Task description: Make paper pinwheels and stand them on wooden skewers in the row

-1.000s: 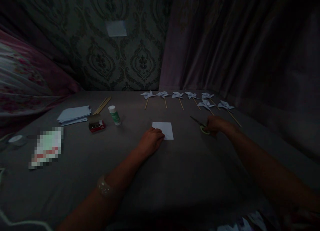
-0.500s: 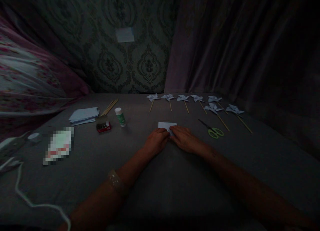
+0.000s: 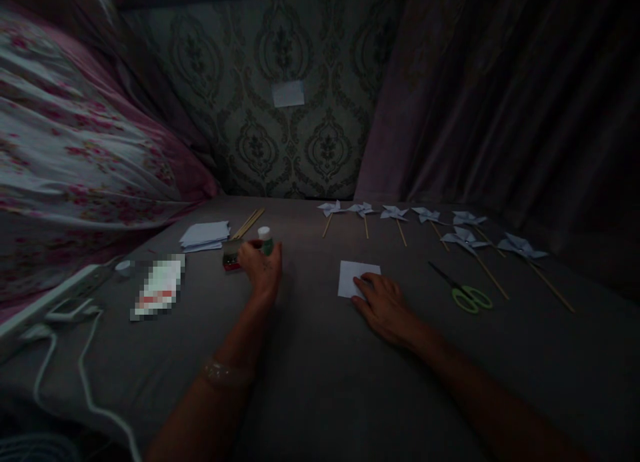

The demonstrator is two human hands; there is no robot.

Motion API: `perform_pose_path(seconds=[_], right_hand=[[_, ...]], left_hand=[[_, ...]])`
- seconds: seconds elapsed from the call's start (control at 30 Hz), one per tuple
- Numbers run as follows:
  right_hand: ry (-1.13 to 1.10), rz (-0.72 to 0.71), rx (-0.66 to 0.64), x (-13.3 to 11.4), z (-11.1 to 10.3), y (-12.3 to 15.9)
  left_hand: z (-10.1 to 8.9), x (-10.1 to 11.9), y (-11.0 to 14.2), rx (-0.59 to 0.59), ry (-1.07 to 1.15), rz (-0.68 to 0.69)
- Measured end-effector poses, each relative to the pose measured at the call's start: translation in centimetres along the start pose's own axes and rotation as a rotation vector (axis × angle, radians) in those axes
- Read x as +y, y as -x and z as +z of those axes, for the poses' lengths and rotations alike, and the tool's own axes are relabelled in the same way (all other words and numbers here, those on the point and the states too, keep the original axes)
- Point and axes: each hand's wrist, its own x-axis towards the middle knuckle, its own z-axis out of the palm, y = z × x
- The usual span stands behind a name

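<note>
My left hand is at the green glue bottle with the white cap, thumb on its right side and curled fingers on its left. The bottle stands upright, its lower part hidden by the hand. Those fingers also overlap the right end of a small red box with its flap up. My right hand lies with fingers spread on the lower right of a white square of paper, touching it against the table. Right of it lie scissors with green handles.
Several white paper pinwheels on sticks lie along the back right. A stack of white paper and loose wooden sticks are at the back left. A blurred-out packet, a power strip and white cables occupy the left.
My left hand has left the paper and reached over to the bottle and box. The paper lies flatter and shows larger. My right hand stays on it, and the view has turned left.
</note>
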Motion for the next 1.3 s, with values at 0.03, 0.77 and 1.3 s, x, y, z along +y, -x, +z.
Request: perform_pose_path(seconds=[0.03, 0.77, 1.3], right_hand=[[-0.005, -0.002, 0.02, -0.1, 0.0, 0.0], [-0.213, -0.051, 0.411, -1.3, -1.3, 0.5], [-0.343, 0.038, 0.423, -1.3, -0.9, 0.3]], left_hand=[[0.1, -0.4, -0.4, 0.036, -0.013, -0.01], [-1.2, 6.0, 6.5, -0.44, 0.401, 0.385], [-1.6, 7.3, 9.6, -0.813, 0.582, 0.144]])
